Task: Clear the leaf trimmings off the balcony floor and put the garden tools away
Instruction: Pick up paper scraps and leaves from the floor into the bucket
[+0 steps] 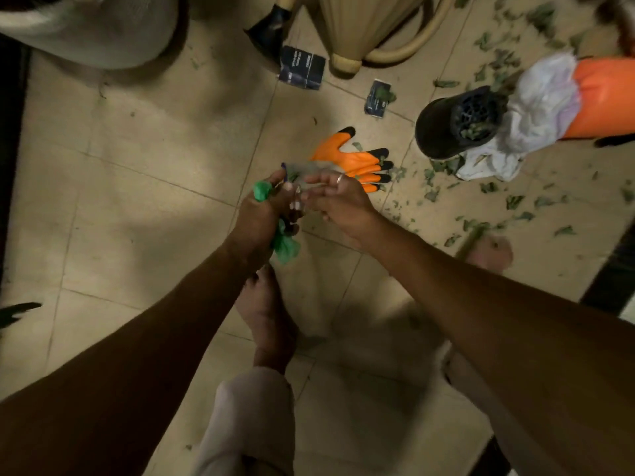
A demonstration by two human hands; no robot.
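My left hand [264, 209] grips a crumpled green plastic bag [285, 245], with green bunches showing above and below the fist. My right hand [338, 201] meets it with straight fingers, touching a blurred clear piece of plastic [309, 173] held between both hands. Just beyond the hands an orange garden glove with black fingertips [357, 159] lies flat on the tiled floor. Green leaf trimmings [515, 201] are scattered over the tiles to the right. A black plastic pot [457, 125] lies on its side with leaves inside it.
A white cloth [536, 111] and an orange bag [604, 97] lie at the right. A beige watering can [364, 29], two dark paper packets [302, 68] and a large pale pot [92, 32] stand at the back. My bare feet [268, 310] are below the hands.
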